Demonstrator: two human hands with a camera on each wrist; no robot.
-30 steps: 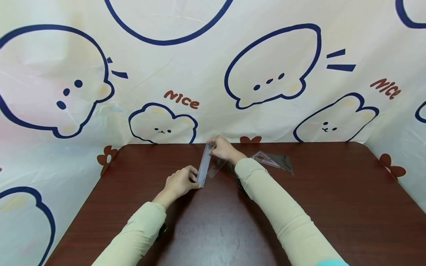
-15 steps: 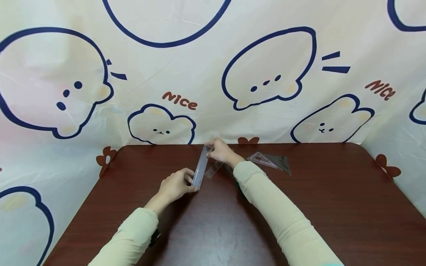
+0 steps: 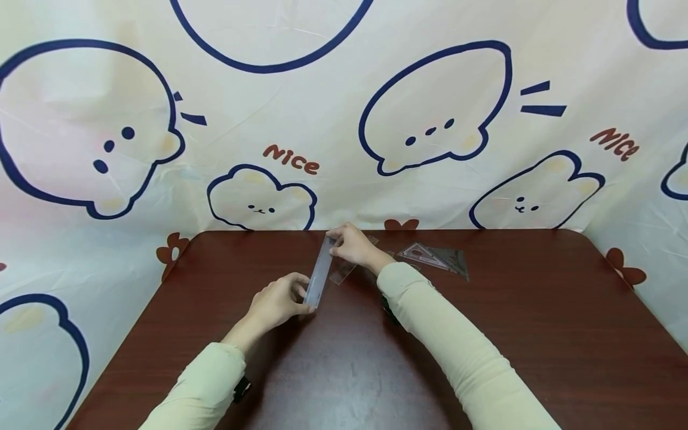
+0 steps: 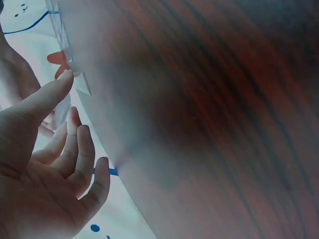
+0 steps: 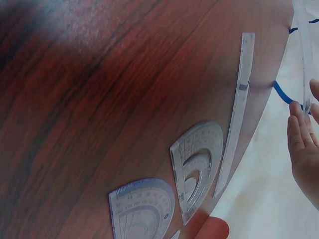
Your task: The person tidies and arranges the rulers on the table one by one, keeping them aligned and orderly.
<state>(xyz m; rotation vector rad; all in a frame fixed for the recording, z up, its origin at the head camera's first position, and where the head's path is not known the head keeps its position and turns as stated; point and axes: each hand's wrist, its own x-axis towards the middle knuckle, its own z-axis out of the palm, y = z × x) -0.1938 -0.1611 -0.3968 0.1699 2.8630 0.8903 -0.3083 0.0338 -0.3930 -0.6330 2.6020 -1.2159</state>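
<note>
A clear, pale ruler (image 3: pixel 319 275) is held lengthwise above the table, its far end tilted slightly right. My left hand (image 3: pixel 275 301) pinches the near end between thumb and fingers. At the far end, my right hand (image 3: pixel 355 246) grips it by the edge, thumb and fingertips together. The right wrist view shows the same ruler (image 5: pixel 305 55) above that hand's fingers. Lying flat beneath the right hand is another clear ruler (image 3: pixel 342 273), partly hidden by it in the head view. Two clear protractors (image 5: pixel 197 172) lie beside this second ruler (image 5: pixel 240 107).
Clear set squares (image 3: pixel 424 255) lie overlapping toward the back, right of my right hand. The dark brown table (image 3: pixel 527 328) ends at a patterned cloth backdrop (image 3: pixel 338 131), with cloth also along both sides.
Both hands have shifted a little left with the ruler, the left hand also slightly nearer. More of the flat ruler and the items under the right arm now show.
</note>
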